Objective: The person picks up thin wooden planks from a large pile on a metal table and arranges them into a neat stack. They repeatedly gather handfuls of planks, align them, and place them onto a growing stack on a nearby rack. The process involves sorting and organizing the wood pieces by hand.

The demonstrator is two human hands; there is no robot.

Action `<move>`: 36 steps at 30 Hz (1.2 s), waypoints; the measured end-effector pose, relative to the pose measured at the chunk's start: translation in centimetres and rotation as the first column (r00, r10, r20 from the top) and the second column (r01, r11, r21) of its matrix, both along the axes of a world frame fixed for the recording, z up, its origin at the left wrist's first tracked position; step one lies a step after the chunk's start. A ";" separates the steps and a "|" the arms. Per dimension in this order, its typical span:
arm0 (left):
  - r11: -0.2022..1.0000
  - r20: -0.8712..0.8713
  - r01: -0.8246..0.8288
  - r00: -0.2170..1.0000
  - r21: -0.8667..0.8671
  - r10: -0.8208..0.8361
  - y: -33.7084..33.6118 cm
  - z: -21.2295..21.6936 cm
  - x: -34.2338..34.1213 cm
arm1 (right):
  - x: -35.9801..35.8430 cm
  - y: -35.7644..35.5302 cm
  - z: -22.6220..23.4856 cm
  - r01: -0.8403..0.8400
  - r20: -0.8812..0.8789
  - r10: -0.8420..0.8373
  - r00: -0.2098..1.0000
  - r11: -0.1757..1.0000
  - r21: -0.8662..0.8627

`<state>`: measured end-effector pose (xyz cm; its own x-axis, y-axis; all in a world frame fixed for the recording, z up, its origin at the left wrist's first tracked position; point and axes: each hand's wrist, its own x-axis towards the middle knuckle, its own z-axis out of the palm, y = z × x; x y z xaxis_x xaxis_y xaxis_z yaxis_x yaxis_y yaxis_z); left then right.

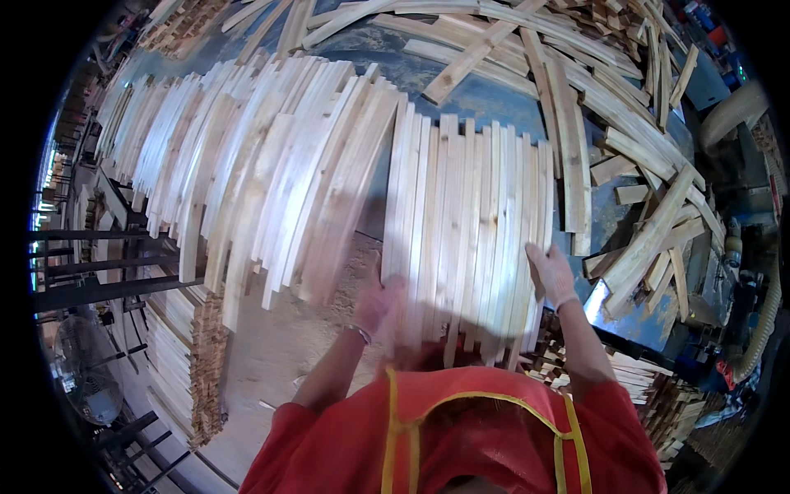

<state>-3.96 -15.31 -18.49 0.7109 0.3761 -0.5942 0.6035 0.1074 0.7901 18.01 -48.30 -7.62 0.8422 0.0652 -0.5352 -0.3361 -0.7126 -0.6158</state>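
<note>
A bundle of boards (469,214) between your two hands

On your left, a long row of boards (288,156) runs beside the bundle, nearly meeting it at the far end. On your right, loose boards (568,148) lie crossed over the blue table (654,317), the closest of them just beside the bundle's far right side. Farther right hangs a pale ribbed hose (764,329); near left stand dark metal bars (107,290) and a fan (82,370).

The gap between row and bundle widens toward you, showing sawdust-strewn floor (263,354). The bundle's near ends stop close to your red apron (477,403), and the far ends are uneven.

Count two hands, one bundle, one fan and one hose; the bundle has over ten boards, overlapping too closely for an exact number. Your left hand (380,303) is at the bundle's left edge, your right hand (553,276) against its right edge. How far your fingers curl underneath, I cannot tell.
</note>
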 end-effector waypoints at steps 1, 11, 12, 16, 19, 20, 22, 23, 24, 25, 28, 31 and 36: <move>1.000 -0.008 0.024 1.000 -0.008 -0.024 0.1 0.4 -2.0 | -2.3 -0.4 -0.2 0.010 0.001 -0.010 1.000 1.000 0.025; 0.989 -0.020 0.132 0.991 -0.060 -0.133 2.5 2.0 -1.0 | -11.6 -3.9 -7.5 0.560 -0.326 -0.456 0.828 0.654 0.509; 0.987 -0.001 0.156 0.988 -0.037 -0.156 2.3 2.7 0.3 | -11.8 -3.3 -6.5 0.607 -0.369 -0.482 0.795 0.616 0.502; 0.980 -0.021 0.191 0.981 -0.048 -0.192 2.4 5.3 1.7 | -11.7 -3.1 -5.2 0.610 -0.435 -0.442 0.784 0.675 0.414; 0.982 -0.096 0.183 0.978 -0.047 -0.187 2.1 6.0 0.0 | -12.1 -5.2 -6.5 0.440 -0.326 -0.307 0.894 0.740 0.508; 0.980 -0.134 0.192 0.971 -0.050 -0.197 1.8 5.3 -0.7 | -12.1 -4.2 -4.1 0.490 -0.413 -0.298 0.861 0.708 0.510; 0.973 -0.148 0.223 0.966 0.064 -0.211 1.5 6.8 -1.5 | -12.5 -1.8 0.7 0.518 -0.481 -0.266 0.835 0.675 0.526; 0.955 -0.138 0.236 0.967 0.181 -0.213 0.8 8.9 -1.2 | -12.3 -2.9 -0.3 0.480 -0.506 -0.171 0.846 0.658 0.580; 0.920 -0.141 0.268 0.962 0.288 -0.236 0.6 10.9 -0.8 | -12.4 -3.0 0.4 0.437 -0.503 -0.102 0.858 0.659 0.613; 0.957 -0.064 0.202 0.979 0.207 -0.192 0.5 13.4 -1.4 | -12.3 -3.3 1.0 0.407 -0.473 -0.108 0.874 0.692 0.595; 0.986 0.214 0.080 0.971 0.143 -0.110 -0.3 16.0 -3.5 | -11.4 -3.8 -2.3 0.372 -0.425 -0.082 0.901 0.650 0.663; 0.976 0.200 0.058 0.974 0.212 -0.102 -0.8 19.5 -7.9 | -11.6 -0.2 -2.2 0.242 -0.371 0.044 0.928 0.686 0.686; 0.913 0.229 -0.087 0.973 0.399 -0.008 -1.0 23.2 -17.2 | -14.9 8.0 0.4 0.037 -0.297 0.281 0.913 0.665 0.746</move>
<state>-21.20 -16.33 4.69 0.7854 0.5806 -0.2147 0.4106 -0.2291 0.8825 3.14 -40.26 -7.24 0.5531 0.6507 -0.5203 -0.5840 -0.1425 -0.7991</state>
